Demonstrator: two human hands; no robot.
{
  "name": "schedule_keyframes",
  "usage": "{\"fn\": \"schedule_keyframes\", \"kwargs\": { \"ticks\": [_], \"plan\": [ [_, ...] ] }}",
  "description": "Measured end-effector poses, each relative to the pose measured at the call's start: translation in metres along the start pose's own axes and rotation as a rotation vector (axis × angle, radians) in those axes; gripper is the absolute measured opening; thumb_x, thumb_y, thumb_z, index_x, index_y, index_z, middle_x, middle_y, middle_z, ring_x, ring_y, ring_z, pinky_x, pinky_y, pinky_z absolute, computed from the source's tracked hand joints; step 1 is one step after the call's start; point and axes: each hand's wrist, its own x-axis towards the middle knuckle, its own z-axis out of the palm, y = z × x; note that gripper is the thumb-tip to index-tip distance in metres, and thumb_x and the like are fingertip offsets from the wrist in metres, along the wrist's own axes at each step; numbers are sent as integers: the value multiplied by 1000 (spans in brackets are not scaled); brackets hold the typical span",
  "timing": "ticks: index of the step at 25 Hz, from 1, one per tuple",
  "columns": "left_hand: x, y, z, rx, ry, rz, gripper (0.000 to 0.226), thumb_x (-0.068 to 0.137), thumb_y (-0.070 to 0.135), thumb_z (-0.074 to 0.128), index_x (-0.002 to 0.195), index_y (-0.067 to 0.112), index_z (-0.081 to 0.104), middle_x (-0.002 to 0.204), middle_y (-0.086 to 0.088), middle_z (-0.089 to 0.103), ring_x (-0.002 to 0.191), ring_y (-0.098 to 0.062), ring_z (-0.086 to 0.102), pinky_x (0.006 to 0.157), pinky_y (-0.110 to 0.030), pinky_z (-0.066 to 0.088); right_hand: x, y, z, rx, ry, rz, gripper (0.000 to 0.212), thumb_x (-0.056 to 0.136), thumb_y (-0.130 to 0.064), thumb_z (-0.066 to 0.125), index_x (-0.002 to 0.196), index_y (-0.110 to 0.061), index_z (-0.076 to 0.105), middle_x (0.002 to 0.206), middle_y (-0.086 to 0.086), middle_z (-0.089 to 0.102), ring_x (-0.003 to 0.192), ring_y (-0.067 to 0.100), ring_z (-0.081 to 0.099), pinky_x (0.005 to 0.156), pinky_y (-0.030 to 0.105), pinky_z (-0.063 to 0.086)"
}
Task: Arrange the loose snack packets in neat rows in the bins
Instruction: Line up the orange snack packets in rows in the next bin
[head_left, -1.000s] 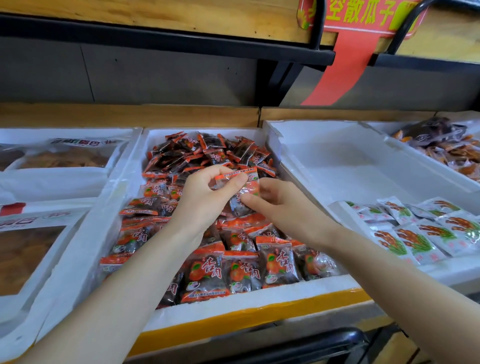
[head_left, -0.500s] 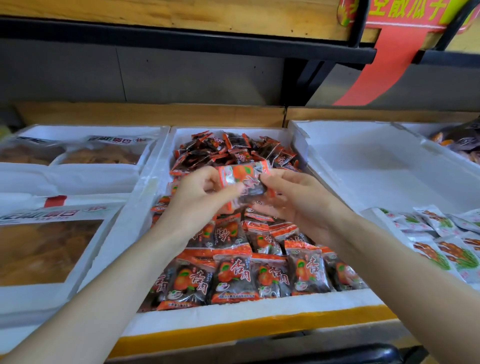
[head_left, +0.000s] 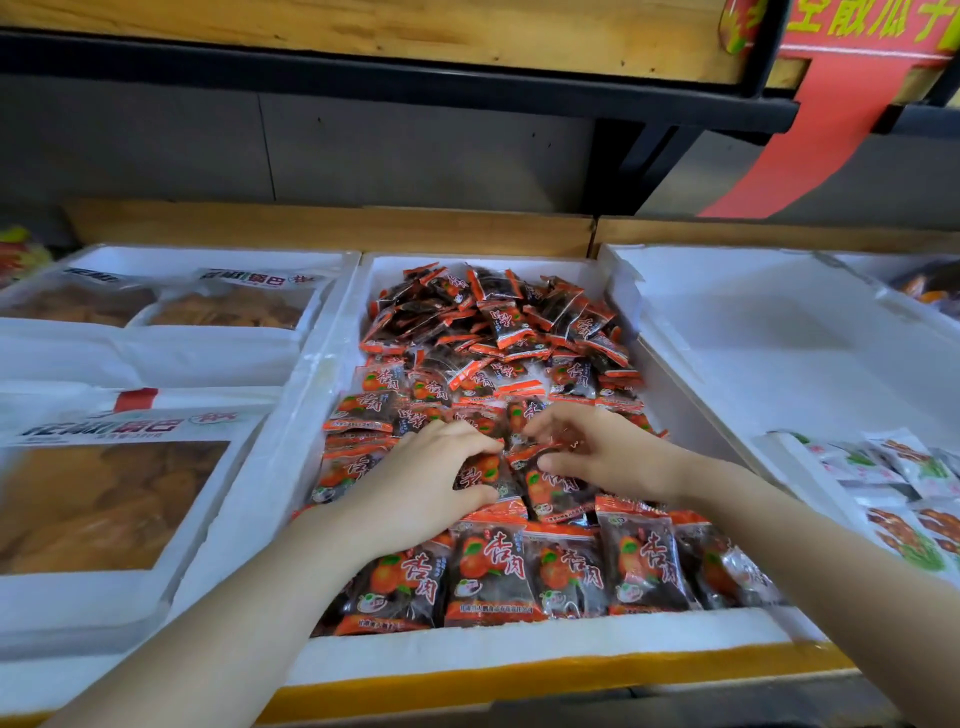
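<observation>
Where white bins (head_left: 519, 644) line wooden shelving (head_left: 332, 228), grey wall (head_left: 415, 150), perhaps concrete.

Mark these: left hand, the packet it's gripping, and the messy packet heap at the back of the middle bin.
left hand (head_left: 426, 486): head view, back of the hand.
packet (head_left: 480, 475): head view, dark face between thumb and fingers.
packet heap (head_left: 498, 322): head view, heap's middle.

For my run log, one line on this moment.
left hand: grips orange plastic snack packet | right hand: grip unclear | white foam bin: front row neat
</observation>
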Motion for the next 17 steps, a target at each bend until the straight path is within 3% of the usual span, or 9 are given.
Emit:
{"fn": "schedule_keyframes", "kwargs": {
  "ticks": [3, 7, 9, 12, 14, 17],
  "plan": [
    [0, -1, 1, 24, 13, 26, 50, 98, 39, 51, 146, 32, 39, 141, 16, 41, 131, -5, 31, 109, -27, 24, -3, 2, 0, -42, -13, -46, 30, 81, -28, 72, 110, -29, 62, 115, -15, 58, 105, -1, 52, 86, 9, 38],
    [0, 4, -2, 83, -24, 54, 48, 101, 38, 46, 147, 32, 37, 142, 16, 39, 133, -6, 32, 112, -29, 26, -1, 0, -3, -83, -43, -84, 29, 78, -34, 74, 106, -30, 64, 111, -16, 59, 102, 0, 52, 81, 6, 38],
    [3, 4, -10, 88, -17, 73, 42, 99, 39, 48, 141, 33, 45, 136, 16, 45, 130, -5, 38, 110, -31, 32, 3, -3, -9, -142, -61, -127, 27, 79, -36, 73, 104, -28, 65, 107, -16, 60, 100, -2, 52, 80, 4, 37],
    [25, -9, -29, -25, 126, 47, 32, 97, 33, 55, 128, 28, 59, 126, 14, 54, 117, -4, 50, 102, -27, 39, 22, -9, -17, -59, 47, -166, 24, 83, -33, 69, 104, -22, 64, 102, -12, 62, 94, 1, 56, 78, 11, 43],
    [49, -24, -41, -76, 209, 4, 32, 97, 27, 55, 128, 23, 59, 130, 10, 55, 116, -6, 51, 98, -24, 38, 46, -6, -17, -20, 124, -143, 29, 87, -30, 64, 114, -20, 59, 110, -9, 60, 98, 5, 55, 84, 19, 45],
    [90, -59, -48, -94, 150, -99, 37, 99, 23, 54, 136, 20, 53, 144, 1, 49, 130, -15, 45, 105, -27, 36, 91, 4, -11, -36, 123, -40, 40, 91, -27, 60, 128, -16, 51, 130, -1, 54, 112, 14, 53, 91, 25, 45]
  ]
}}
